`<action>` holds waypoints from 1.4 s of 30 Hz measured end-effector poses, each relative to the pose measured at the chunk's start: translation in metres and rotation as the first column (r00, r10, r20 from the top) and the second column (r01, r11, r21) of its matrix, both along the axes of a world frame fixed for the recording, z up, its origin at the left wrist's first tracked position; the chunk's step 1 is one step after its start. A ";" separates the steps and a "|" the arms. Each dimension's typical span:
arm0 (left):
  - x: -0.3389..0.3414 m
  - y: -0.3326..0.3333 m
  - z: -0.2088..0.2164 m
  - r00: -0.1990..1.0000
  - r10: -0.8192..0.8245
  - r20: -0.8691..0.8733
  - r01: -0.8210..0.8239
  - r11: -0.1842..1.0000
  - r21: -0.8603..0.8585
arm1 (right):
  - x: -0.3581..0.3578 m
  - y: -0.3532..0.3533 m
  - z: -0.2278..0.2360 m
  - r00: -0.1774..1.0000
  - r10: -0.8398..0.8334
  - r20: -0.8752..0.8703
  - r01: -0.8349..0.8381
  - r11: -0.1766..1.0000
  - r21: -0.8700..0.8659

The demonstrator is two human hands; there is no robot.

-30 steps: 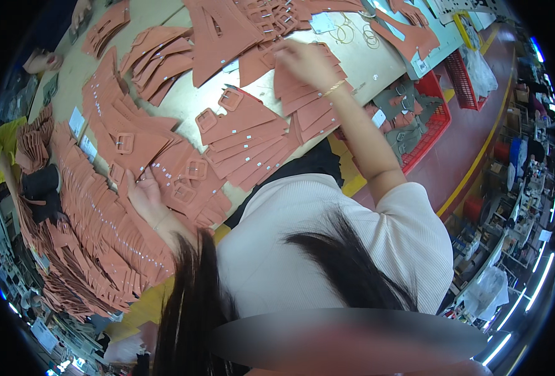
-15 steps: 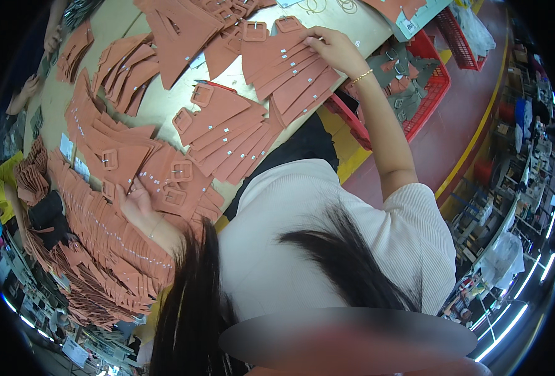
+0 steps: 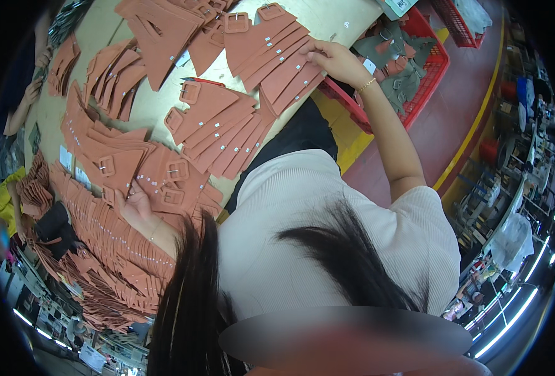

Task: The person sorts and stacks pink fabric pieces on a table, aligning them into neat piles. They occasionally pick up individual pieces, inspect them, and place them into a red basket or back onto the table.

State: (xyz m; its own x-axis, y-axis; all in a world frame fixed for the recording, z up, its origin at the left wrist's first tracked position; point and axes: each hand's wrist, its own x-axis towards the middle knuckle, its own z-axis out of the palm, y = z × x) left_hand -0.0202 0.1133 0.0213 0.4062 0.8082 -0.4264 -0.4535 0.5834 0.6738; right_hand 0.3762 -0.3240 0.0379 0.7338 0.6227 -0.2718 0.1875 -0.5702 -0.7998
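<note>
Across the bench (image 3: 334, 28), head view: coral pieces lie in overlapping fans and stacks.
Right hand (image 3: 340, 61): fingers bent over the outer edge of the upper fan (image 3: 276, 53); you cannot tell whether its grip closes on a piece.
Left hand (image 3: 138, 210): palm turned up, fingertips at the near side of the left stack (image 3: 119, 161); you cannot tell whether this grip holds one.
Lower fan (image 3: 221, 131): between your hands, just beside the upper fan, square buckle (image 3: 190, 92) at its far end.
Long row (image 3: 124, 241): to the left, below your left hand.
Red crate (image 3: 437, 75): beside the bench, on your right, holding grey-green pieces (image 3: 406, 89).
</note>
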 end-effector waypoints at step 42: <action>0.047 -0.060 0.046 0.900 0.308 0.308 -0.262 0.948 -0.182 | -0.148 0.304 0.120 0.569 0.672 -0.474 -0.023 0.589 0.808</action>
State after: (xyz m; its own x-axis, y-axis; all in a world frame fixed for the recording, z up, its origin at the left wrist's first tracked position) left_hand 0.0268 0.0534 0.0675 0.3023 0.8556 -0.4201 -0.7952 0.4694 0.3839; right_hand 0.2280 -0.0196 0.1576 0.1798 0.9819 0.0598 -0.5380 0.1490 -0.8296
